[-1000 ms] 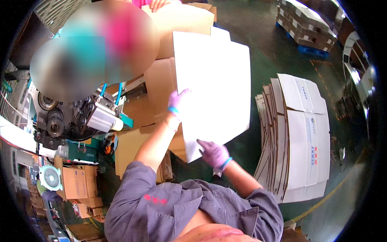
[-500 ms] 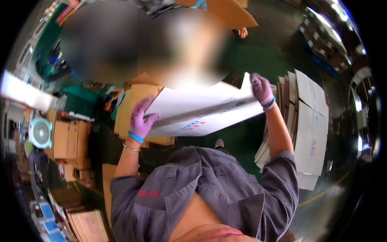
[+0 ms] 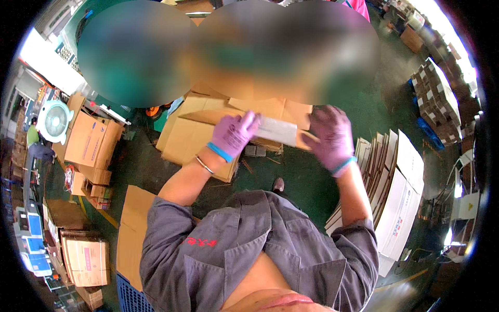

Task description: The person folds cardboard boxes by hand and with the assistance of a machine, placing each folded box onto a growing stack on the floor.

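A white panel of a cardboard carton lies between my two hands, with brown cardboard behind it. At its left end is my left hand in a purple glove, fingers bent and closed on the carton's edge. Just off the right end is my right hand, also gloved, with thumb and fingers apart. The thumb points toward the brown edge of the carton; whether it touches cannot be told. The carton's far side runs into a blurred area.
Flat brown cardboard is stacked under and left of the carton. White folded cartons stand in a row at the right. Left are a fan and brown boxes. A brown sheet stands by my left elbow, above a blue crate.
The large white carton sheet stretched between my hands now shows only a narrow white panel. My hands have come closer together, the left moving right, and my right hand's fingers have spread.
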Demonstrator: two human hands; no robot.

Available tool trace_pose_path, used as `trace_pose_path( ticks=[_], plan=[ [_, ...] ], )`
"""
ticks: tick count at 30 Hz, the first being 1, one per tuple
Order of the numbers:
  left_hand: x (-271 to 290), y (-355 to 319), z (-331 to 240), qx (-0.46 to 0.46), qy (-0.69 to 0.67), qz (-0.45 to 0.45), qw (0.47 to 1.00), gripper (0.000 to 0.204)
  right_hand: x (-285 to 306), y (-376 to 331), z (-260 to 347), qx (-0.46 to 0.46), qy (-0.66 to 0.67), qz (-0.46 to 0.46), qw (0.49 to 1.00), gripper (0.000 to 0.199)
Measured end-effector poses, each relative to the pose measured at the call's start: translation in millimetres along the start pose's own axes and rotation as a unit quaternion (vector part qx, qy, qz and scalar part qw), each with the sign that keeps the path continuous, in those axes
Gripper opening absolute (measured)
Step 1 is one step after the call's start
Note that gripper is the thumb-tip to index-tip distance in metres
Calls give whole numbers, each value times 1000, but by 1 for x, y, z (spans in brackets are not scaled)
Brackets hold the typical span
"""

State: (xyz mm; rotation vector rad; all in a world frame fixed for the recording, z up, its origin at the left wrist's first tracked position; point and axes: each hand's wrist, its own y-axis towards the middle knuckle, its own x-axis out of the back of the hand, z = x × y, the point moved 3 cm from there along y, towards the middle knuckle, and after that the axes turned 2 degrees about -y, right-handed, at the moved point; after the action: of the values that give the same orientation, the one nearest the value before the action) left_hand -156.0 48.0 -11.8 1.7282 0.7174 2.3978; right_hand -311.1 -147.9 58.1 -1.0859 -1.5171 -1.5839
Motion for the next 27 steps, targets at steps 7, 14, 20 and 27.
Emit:
trace_pose_path(
  ticks=[7, 14, 20, 27],
  plan=[
    [33, 98, 48, 64, -79, -111, 989, 56, 28, -41, -117, -118, 141, 18, 983, 27],
    [5, 131, 73, 98, -89, -168, 977, 46, -47, -5, -210, -97, 761, -116, 631, 67],
    [-39, 107, 96, 145, -93, -36, 984, 43, -84, 70, -246, -272, 799, -119, 523, 66],
    [-32, 91, 135, 185, -136, 27, 973, 45, -73, 80, -240, -303, 761, -159, 551, 48]
  ],
)
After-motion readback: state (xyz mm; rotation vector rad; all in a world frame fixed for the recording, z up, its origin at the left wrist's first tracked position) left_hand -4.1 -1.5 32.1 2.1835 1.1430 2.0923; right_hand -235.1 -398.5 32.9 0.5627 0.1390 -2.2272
